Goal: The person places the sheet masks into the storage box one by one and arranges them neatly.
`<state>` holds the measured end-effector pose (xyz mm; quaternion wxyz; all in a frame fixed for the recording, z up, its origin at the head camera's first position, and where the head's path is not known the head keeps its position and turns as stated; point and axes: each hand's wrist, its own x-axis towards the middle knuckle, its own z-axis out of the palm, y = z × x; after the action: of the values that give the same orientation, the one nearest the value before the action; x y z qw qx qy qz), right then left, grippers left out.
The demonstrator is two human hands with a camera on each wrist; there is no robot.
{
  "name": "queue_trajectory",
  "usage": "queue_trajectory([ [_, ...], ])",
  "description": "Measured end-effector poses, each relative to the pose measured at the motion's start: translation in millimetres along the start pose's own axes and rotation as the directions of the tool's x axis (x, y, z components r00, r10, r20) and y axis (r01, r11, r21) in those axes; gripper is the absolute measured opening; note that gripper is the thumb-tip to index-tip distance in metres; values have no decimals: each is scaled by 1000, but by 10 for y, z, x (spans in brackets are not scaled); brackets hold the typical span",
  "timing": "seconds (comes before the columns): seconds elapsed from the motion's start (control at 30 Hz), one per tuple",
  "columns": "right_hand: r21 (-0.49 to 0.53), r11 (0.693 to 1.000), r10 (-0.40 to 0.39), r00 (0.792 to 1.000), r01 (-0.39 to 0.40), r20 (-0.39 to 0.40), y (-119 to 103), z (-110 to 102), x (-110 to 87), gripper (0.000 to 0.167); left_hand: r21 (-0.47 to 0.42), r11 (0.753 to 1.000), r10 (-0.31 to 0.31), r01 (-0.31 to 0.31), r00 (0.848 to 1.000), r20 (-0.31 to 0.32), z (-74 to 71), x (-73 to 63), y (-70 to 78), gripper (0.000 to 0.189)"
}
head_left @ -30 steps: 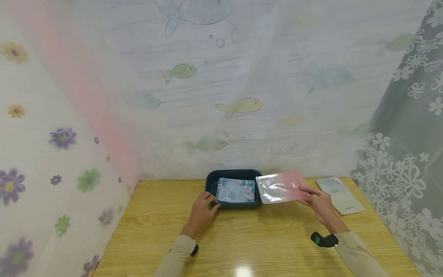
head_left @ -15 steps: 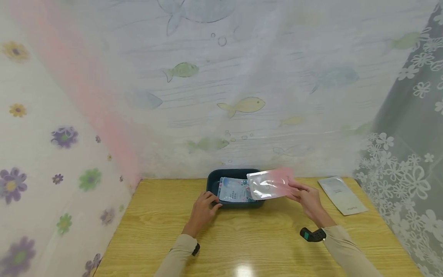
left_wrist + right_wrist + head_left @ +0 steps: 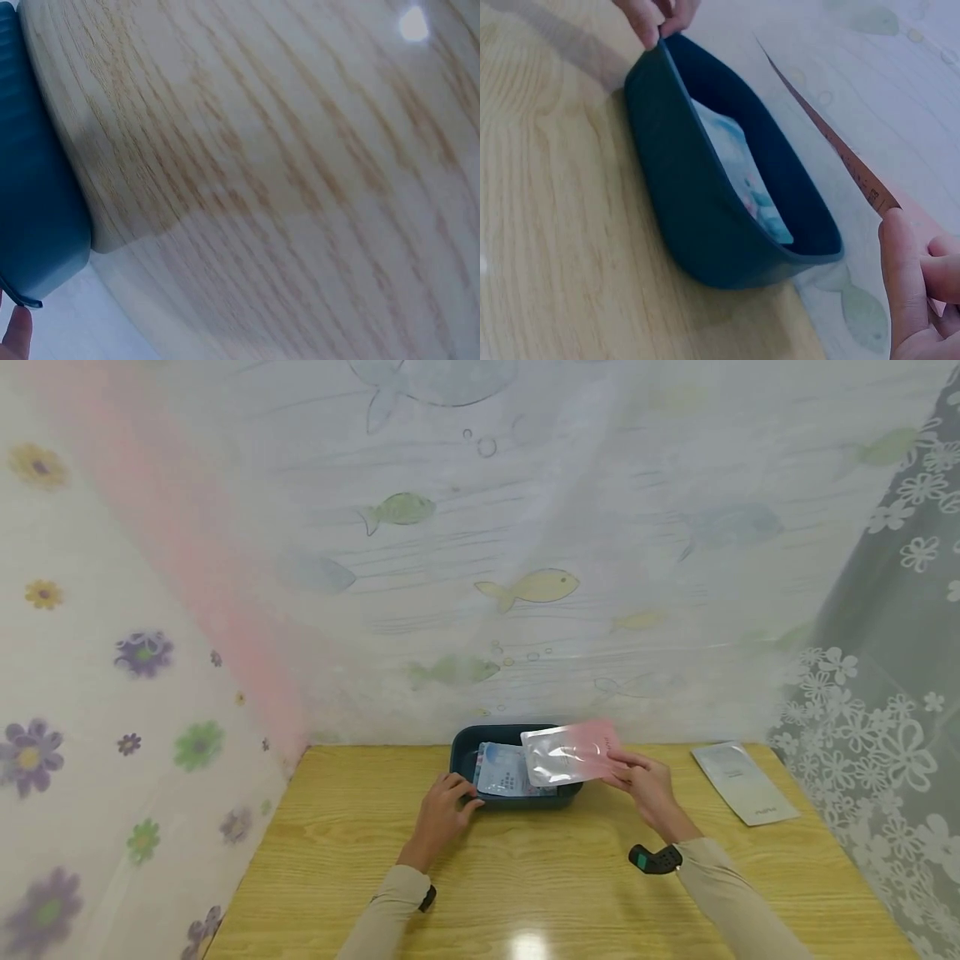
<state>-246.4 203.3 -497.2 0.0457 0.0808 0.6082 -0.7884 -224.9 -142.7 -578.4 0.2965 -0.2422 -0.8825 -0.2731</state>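
A dark teal plastic bin (image 3: pixel 525 804) stands at the table's back edge, with a pale blue floral packet (image 3: pixel 501 768) lying inside, likely a sheet mask. My left hand (image 3: pixel 442 818) pinches the bin's near left corner; in the right wrist view that hand (image 3: pixel 656 15) has thumb and fingers at the rim. With fingers and thumb at its pink end, my right hand (image 3: pixel 648 789) holds a pink-and-silver sheet mask packet (image 3: pixel 566 756). It hangs above the bin's right half, hiding part of the blue packet. The right wrist view shows this packet (image 3: pixel 840 150) nearly edge-on, above the rim.
At the back right of the wooden table (image 3: pixel 480 877) lies a silver and pale green packet (image 3: pixel 745 783), flat and slanted. Behind the table hangs a fish-print curtain (image 3: pixel 525 635), close to the bin's far side. Flowered sheets (image 3: pixel 150 752) flank the left.
My right hand has moved left, bringing the pink-and-silver packet from beside the bin to over its right half. The left hand keeps its place at the bin's corner.
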Motion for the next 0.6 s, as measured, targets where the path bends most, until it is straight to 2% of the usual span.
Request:
queue_trajectory([
  [0.33, -34, 999, 31, 999, -32, -11, 93, 157, 41, 39, 10, 1000, -29, 29, 1000, 9, 15, -33, 12, 16],
  [0.6, -71, 997, 25, 1000, -26, -11, 173, 249, 113, 37, -3, 998, -55, 55, 998, -1, 19, -50, 54, 17],
])
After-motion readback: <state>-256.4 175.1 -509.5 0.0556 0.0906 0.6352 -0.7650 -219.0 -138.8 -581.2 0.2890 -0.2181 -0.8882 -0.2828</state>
